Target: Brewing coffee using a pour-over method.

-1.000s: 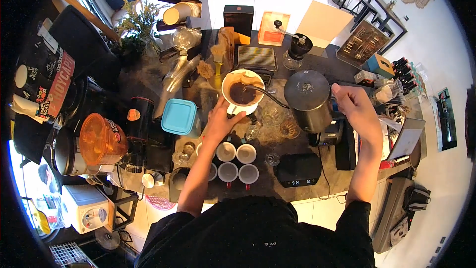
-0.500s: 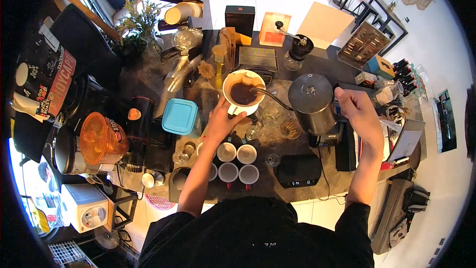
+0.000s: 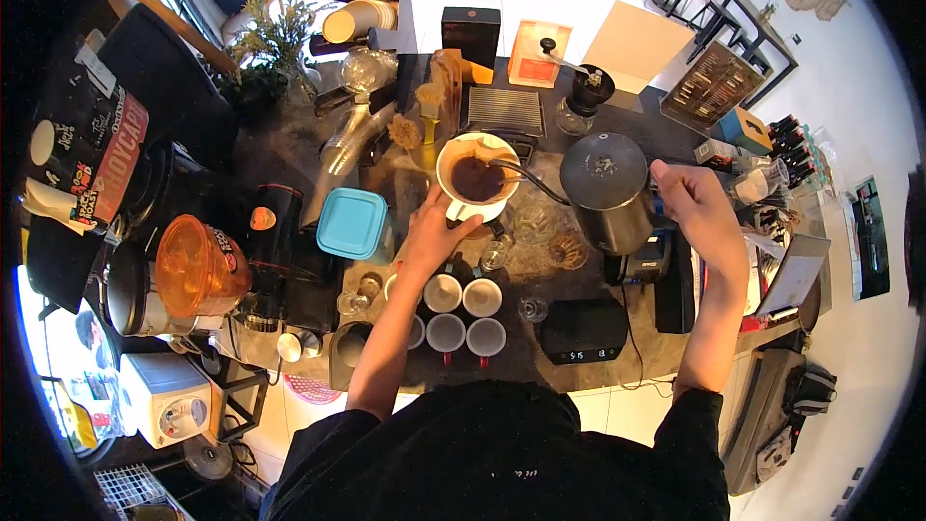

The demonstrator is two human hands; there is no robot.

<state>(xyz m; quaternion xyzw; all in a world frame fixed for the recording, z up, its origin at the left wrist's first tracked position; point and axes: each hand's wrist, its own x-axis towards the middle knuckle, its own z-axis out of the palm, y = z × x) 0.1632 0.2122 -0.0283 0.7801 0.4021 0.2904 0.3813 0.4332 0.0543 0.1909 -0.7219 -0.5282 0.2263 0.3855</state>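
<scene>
My left hand (image 3: 436, 234) is closed around the near left side of a white coffee dripper (image 3: 479, 211), by its handle. Inside the dripper a paper filter (image 3: 475, 147) holds wet, dark coffee grounds (image 3: 476, 179). My right hand (image 3: 696, 207) grips the handle of a dark gooseneck kettle (image 3: 606, 174), held above the counter to the right. Its thin curved spout reaches left over the filter, with the tip above the grounds. Whether water is flowing is too small to tell. What stands under the dripper is mostly hidden.
Several mugs (image 3: 445, 331) stand near my left forearm, beside a black scale (image 3: 582, 332) with a lit display. A blue-lidded container (image 3: 353, 223) sits to the left. Small glassware (image 3: 532, 223) lies between dripper and kettle; a hand grinder (image 3: 585, 92) stands behind.
My right hand and the kettle have shifted slightly away from me, and the spout tip now hangs over the farther part of the grounds. My left hand stays at the dripper.
</scene>
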